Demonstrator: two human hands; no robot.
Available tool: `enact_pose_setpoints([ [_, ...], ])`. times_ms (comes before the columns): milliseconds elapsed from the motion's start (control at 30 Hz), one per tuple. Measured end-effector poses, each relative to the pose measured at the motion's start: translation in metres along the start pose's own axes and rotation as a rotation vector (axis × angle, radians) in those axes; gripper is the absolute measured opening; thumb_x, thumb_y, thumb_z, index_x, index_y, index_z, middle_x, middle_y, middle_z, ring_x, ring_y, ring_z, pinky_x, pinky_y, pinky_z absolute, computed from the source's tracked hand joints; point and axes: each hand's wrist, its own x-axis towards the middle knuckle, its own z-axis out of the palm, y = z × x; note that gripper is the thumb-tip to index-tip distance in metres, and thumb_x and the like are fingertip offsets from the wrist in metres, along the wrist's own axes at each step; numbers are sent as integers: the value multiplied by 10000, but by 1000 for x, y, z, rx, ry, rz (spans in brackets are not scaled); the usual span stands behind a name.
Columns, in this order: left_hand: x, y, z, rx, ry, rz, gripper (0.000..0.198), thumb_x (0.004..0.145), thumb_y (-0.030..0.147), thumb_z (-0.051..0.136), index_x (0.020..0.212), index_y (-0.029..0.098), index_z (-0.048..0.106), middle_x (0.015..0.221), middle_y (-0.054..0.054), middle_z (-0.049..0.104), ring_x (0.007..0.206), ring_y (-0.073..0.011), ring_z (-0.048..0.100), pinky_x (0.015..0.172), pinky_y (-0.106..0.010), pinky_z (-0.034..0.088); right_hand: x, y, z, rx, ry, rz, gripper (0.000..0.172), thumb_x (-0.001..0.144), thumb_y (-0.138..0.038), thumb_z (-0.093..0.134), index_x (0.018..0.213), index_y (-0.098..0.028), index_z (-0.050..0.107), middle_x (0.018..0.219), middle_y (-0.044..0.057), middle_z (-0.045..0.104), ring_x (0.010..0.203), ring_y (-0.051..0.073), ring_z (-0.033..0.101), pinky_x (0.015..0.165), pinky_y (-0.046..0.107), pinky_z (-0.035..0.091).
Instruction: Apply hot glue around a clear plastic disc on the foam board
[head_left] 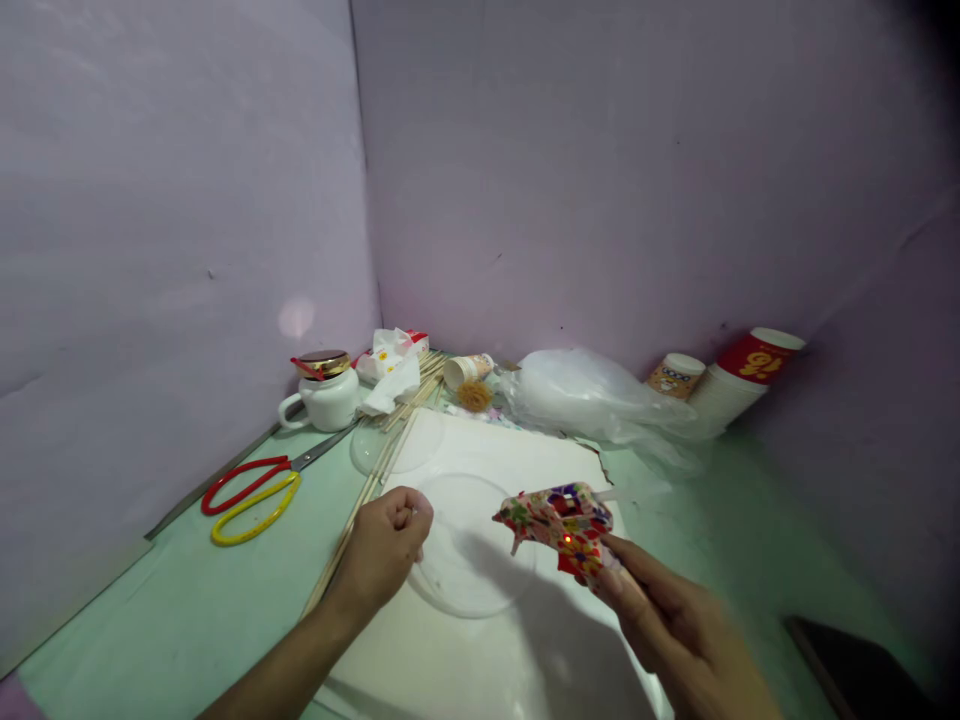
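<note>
My right hand [660, 610] grips a flower-patterned hot glue gun [559, 515] by its handle. A small red light glows on its side, a pale glue stick pokes from its back end, and its nozzle points left. My left hand [390, 545] is closed, fingers curled together; whether something small is inside is hidden. Under and between both hands lies a clear round plastic disc [469, 612] on a white board [442, 660]. I cannot tell if the left hand touches the disc.
Red-and-yellow-handled scissors [259, 490] lie left, near a white lidded mug [330, 400]. Behind the board are thin wooden sticks [424, 385], a tissue pack [394, 350], a tipped paper cup [465, 371], a brown fuzzy ball [475, 396], a plastic bag [577, 390] and stacked cups [731, 395]. A dark flat object [855, 665] lies right.
</note>
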Motion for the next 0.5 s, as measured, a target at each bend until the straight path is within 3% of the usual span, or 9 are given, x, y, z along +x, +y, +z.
enact_pose_setpoints([
  [133,0,-5,3,-16,52,30,147,724,300,495,635,185,517,411,79,403,427,-90,420,442,-180,320,0,2,12,-45,-80,-50,389,791,-506,476,1018,-227,623,495,-32,522,479,143,480,465,220,375],
  [267,0,-6,4,-33,54,31,139,726,290,498,639,184,519,407,84,396,413,-85,412,428,-173,323,2,8,16,54,-125,54,373,809,-533,431,966,-234,589,635,-4,643,667,185,593,653,248,424],
  [400,0,-5,5,-31,103,40,158,737,301,492,632,185,512,397,86,382,412,-88,436,423,-166,331,5,8,20,179,-119,70,372,794,-530,473,1022,-246,549,811,5,659,684,174,606,682,254,453],
  [500,-2,-4,5,-30,109,46,172,749,309,480,635,184,510,396,82,400,408,-84,421,414,-160,318,5,9,23,235,-69,32,355,772,-509,525,1027,-266,562,835,2,656,649,162,601,647,246,471],
])
